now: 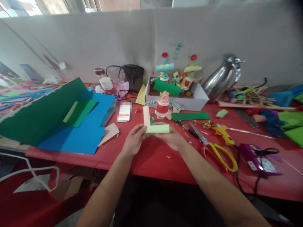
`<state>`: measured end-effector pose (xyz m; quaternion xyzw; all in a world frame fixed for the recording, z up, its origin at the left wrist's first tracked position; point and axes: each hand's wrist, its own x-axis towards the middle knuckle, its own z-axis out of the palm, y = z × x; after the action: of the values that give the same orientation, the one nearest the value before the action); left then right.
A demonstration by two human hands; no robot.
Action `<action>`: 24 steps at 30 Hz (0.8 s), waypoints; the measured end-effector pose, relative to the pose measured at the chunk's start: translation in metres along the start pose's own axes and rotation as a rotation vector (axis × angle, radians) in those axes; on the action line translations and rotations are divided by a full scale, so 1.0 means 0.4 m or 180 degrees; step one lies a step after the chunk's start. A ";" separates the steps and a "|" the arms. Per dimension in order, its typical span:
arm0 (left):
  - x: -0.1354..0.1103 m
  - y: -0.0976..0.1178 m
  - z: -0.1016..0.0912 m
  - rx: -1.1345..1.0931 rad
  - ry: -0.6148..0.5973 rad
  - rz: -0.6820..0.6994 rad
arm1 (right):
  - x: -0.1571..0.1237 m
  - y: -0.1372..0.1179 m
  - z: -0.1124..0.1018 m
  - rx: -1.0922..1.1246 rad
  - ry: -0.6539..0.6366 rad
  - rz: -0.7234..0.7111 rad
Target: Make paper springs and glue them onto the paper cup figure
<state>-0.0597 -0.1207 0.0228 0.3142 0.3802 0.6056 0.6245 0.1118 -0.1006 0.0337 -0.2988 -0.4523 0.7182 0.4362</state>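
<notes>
Both my hands meet over the red table (151, 157) near its middle. My left hand (133, 140) pinches the crossing point of two paper strips. A pale pink strip (146, 115) stands upright from my fingers, and a light green strip (158, 128) lies across to the right. My right hand (174, 138) is curled under the green strip and holds its right part. Just behind the strips stands a red paper-cup figure (162, 107) with folded paper arms.
Green paper (40, 116) and blue paper (82, 132) lie at the left. A white box (196, 102) of paper-cup figures stands behind. Yellow-handled scissors (216, 148), a yellow glue gun (221, 131), a purple device (258, 159) and a metal jug (221, 78) are on the right.
</notes>
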 end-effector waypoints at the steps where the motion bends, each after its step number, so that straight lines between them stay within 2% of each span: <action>1: 0.002 -0.002 0.001 -0.0033 0.0034 0.0004 | -0.003 0.005 0.010 -0.0244 -0.0012 -0.0190; 3: 0.004 -0.005 0.003 -0.0031 0.0018 -0.0007 | -0.009 0.017 0.029 -0.0696 0.0229 -0.0556; 5: 0.003 -0.007 0.006 -0.0003 -0.0085 -0.0029 | -0.011 0.028 0.039 -0.0984 0.0706 -0.0841; 8: 0.000 -0.007 0.011 0.0042 -0.0239 -0.0096 | -0.010 0.038 0.035 -0.1267 0.1064 -0.0947; 12: -0.005 -0.006 0.017 0.0191 -0.0270 -0.0080 | -0.003 0.041 0.015 -0.1414 0.1062 -0.0827; 16: -0.004 -0.009 0.015 0.0288 -0.0104 -0.0011 | 0.005 0.049 0.005 -0.1230 0.0965 -0.0756; 24: 0.002 -0.012 0.007 0.0091 0.0123 0.0013 | 0.012 0.059 0.017 -0.0868 0.0899 -0.0556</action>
<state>-0.0548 -0.1200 0.0201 0.3121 0.4002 0.6073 0.6113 0.0957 -0.1038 0.0146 -0.4124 -0.5040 0.5608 0.5113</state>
